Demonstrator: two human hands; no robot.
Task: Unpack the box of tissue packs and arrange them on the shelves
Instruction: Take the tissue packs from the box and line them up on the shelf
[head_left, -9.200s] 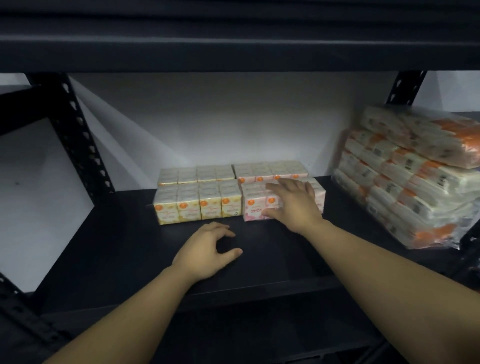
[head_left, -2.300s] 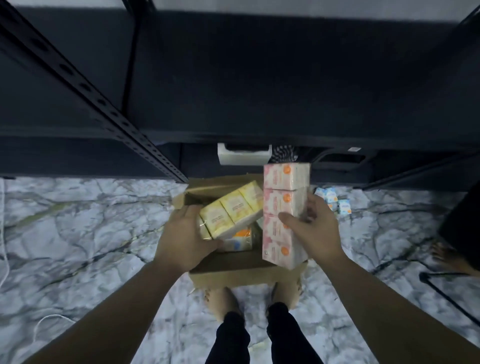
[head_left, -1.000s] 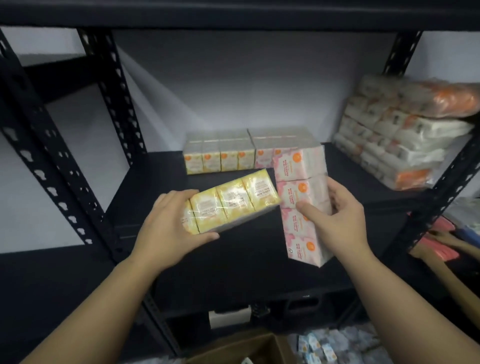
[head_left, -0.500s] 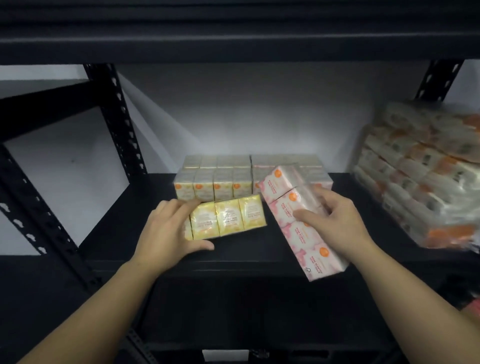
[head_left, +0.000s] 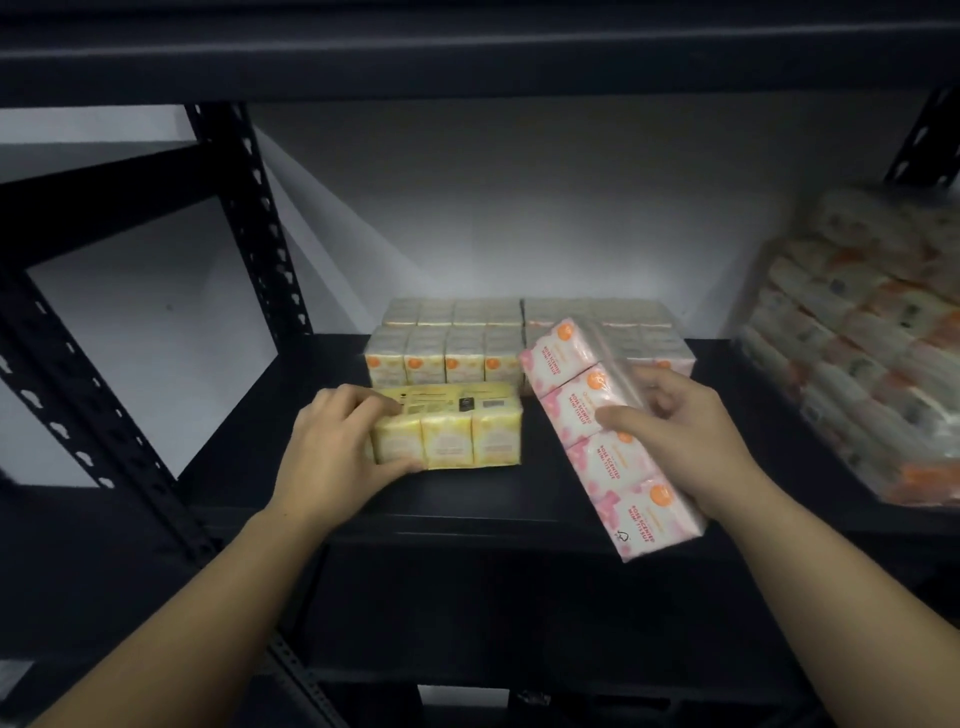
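Nearest me, my right hand (head_left: 691, 441) grips one pink tissue pack (head_left: 608, 436) of four units, fingers curled round its middle, tilted above the shelf (head_left: 249, 457) edge, I judge awaiting its slot. My left hand (head_left: 337, 447) clasps one yellow tissue pack (head_left: 452, 431) set flat on the shelf, three units showing, apparently to slide it against the two rows (head_left: 447, 348) behind. Far right, one wrapped bale (head_left: 857, 343) is stacked, count unreadable.
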